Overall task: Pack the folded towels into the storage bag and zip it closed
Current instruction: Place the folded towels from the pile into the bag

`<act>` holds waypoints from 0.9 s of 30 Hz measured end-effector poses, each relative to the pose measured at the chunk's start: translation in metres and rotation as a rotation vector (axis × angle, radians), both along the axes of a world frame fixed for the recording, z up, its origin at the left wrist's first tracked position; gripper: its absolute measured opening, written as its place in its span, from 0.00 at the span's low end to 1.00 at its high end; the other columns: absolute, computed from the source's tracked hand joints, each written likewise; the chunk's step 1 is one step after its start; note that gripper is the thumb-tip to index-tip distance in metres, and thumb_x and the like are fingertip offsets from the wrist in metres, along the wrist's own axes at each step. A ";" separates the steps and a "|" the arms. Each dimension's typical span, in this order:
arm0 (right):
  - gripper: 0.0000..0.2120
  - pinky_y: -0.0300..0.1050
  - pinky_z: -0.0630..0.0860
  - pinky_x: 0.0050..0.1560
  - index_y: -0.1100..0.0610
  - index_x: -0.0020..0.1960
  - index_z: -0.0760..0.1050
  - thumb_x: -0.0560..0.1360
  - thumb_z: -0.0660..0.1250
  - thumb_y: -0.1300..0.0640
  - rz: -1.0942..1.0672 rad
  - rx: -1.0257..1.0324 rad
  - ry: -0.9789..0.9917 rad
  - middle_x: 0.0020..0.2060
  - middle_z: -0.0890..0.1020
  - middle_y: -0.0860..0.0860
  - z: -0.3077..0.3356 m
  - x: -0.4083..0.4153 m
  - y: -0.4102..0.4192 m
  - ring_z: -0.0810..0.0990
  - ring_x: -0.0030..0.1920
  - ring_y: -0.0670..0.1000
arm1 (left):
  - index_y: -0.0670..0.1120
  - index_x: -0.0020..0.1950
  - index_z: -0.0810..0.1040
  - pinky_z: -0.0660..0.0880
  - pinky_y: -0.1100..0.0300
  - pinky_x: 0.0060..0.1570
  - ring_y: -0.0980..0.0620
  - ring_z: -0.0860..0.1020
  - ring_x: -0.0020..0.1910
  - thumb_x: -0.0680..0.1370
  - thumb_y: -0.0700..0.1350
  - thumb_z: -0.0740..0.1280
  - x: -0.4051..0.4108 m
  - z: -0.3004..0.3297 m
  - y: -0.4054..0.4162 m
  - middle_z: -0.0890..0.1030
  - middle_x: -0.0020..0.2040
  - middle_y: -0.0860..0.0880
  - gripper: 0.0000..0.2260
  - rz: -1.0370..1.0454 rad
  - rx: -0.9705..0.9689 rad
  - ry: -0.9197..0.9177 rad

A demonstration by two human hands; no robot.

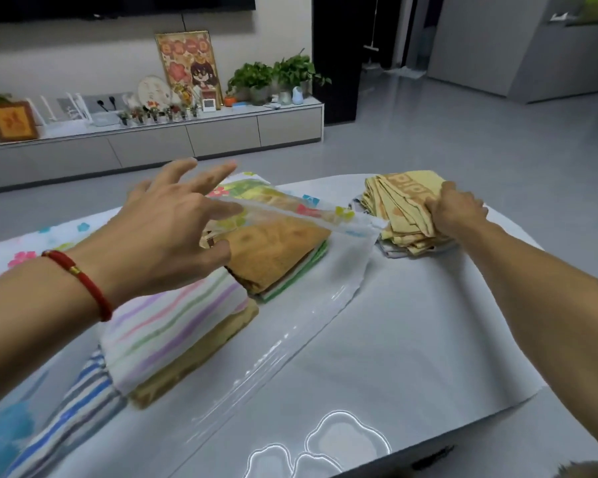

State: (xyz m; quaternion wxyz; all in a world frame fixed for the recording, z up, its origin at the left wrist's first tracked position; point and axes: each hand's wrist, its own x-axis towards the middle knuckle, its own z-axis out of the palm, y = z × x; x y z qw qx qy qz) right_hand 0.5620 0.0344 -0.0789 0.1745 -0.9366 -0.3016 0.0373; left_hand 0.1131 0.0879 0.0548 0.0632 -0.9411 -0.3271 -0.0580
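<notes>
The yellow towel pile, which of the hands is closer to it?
Right. The right hand grips the yellow towel pile. The left hand hovers, fingers spread, over the bag, apart from the pile.

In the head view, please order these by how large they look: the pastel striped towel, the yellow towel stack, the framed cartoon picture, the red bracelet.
1. pastel striped towel
2. yellow towel stack, farther away, so its true size is unsure
3. framed cartoon picture, much farther away
4. red bracelet
</notes>
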 end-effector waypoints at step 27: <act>0.21 0.41 0.75 0.23 0.41 0.61 0.84 0.74 0.74 0.61 0.267 0.282 0.857 0.46 0.87 0.57 0.101 -0.057 -0.126 0.81 0.28 0.53 | 0.61 0.68 0.74 0.71 0.38 0.63 0.44 0.63 0.72 0.75 0.62 0.60 -0.078 0.012 -0.042 0.62 0.78 0.53 0.21 0.343 0.023 0.212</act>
